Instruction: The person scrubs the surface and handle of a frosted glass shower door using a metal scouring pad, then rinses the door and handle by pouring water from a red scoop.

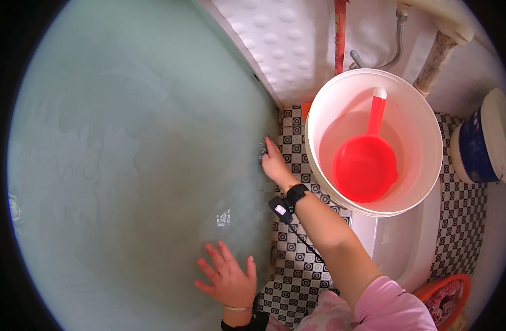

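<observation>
A large pale green wall (126, 138) fills the left and middle, smeared with faint soapy streaks. To the right the floor (297, 265) is laid with small black-and-white patterned tiles. At the far side a white panel with raised dimples (286, 44) stands behind a metal pipe (397, 38). A white ceramic fixture (402, 243) sits near right. Light is soft and even.

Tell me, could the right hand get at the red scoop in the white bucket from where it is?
Probably yes. The right hand presses a scrubber against the pale green panel, beside the open-topped white bucket. Nothing covers the red scoop, whose handle points upward.
</observation>
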{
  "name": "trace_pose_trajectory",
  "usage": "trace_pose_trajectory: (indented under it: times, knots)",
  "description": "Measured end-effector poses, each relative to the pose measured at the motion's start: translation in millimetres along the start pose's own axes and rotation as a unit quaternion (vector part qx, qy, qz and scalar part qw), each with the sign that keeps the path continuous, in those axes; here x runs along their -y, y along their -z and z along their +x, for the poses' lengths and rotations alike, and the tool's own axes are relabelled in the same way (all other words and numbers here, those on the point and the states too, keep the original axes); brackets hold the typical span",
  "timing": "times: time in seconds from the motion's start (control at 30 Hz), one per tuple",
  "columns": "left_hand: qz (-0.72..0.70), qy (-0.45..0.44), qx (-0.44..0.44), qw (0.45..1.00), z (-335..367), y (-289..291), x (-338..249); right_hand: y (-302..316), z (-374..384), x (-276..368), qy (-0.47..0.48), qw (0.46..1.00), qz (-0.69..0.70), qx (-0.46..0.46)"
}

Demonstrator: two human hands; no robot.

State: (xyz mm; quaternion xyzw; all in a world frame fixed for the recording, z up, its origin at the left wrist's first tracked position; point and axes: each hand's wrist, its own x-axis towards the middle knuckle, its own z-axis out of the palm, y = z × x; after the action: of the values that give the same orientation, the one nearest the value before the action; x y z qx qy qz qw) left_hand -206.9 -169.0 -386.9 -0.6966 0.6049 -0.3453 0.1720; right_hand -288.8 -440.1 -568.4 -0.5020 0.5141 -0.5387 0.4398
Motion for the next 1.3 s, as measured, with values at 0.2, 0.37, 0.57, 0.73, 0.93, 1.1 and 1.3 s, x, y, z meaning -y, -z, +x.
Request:
trace_pose_trajectory:
  times: [0.2, 0.37, 0.57, 0.73, 0.93, 1.1, 1.3]
  knots:
    - [0.018, -0.02, 0.027, 0.999, -6, -16, -1, -3, -48, 110, 0.258, 0.965, -0.003, 0.054]
    - [0.008, -0.023, 0.012, 1.0, 1, -5, -6, 7, -7, 58, 0.179, 0.983, 0.02, 0.02]
    - [0.019, -0.018, 0.017, 1.0, -6, -13, -3, -11, -83, 35, 0.165, 0.984, -0.029, 0.055]
    - [0.008, -0.024, 0.021, 0.999, -1, -3, -4, 1, -121, 62, 0.26, 0.959, -0.035, 0.112]
    - [-0.085, -0.046, 0.063, 0.993, -9, 4, 0, 2, -55, 31, 0.143, 0.988, -0.024, 0.043]
    - [-0.16, -0.051, 0.106, 0.98, -28, 8, 13, -5, -213, 58, 0.244, 0.954, -0.029, 0.172]
    - [-0.163, -0.068, 0.128, 0.976, -53, 16, 17, -2, -137, 28, 0.167, 0.983, -0.027, 0.068]
